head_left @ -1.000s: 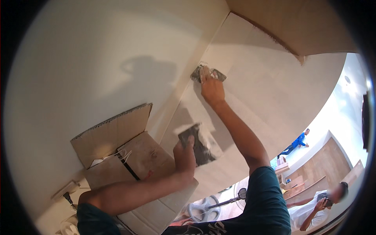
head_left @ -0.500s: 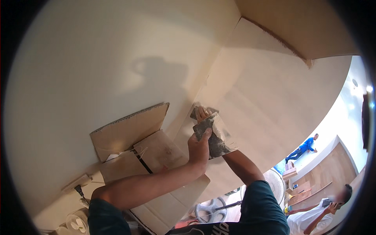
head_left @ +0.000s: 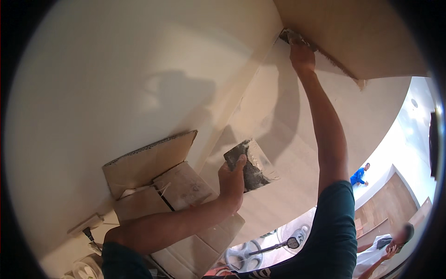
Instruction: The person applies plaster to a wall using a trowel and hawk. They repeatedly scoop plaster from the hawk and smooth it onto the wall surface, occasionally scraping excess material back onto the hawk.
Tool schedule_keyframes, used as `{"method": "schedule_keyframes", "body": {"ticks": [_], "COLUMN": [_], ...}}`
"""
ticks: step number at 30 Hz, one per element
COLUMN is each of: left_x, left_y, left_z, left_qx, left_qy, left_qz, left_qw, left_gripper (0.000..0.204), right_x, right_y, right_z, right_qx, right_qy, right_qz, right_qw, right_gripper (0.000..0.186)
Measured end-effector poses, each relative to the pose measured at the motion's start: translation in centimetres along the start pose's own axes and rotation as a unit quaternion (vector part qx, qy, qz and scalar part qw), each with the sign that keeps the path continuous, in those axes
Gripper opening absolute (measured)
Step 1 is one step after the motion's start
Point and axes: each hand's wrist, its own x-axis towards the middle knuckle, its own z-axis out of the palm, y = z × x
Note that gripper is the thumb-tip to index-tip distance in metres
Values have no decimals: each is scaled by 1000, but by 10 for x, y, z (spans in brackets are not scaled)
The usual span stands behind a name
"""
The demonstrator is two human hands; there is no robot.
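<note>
Head: scraper (head_left: 285,37) at pale wall (head_left: 357,114), fan (head_left: 300,233) beyond

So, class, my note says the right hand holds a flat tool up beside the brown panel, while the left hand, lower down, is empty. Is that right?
Not quite: the left hand isn't empty. The head view shows it gripping a dark flat plate with pale paste on it. The right hand does hold a flat tool up beside the brown panel.
</note>
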Motion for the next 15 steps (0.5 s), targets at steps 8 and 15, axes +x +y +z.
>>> {"method": "schedule_keyframes", "body": {"ticks": [8,15], "left_x": [-19,-16], "left_y": [6,-13], "left_z": [9,-4], "left_qx": [-10,-14], "left_qy": [-46,-122], "left_qz": [-61,-109], "left_qw": [997,986], "left_gripper": [28,32], "right_x": [-97,-236], "right_y": [-76,-169], "right_z": [3,22], "right_qx": [69,166], "right_qy": [-195,-149], "right_qz": [2,-64], "right_qw": [978,973], "right_gripper": [44,56]}}
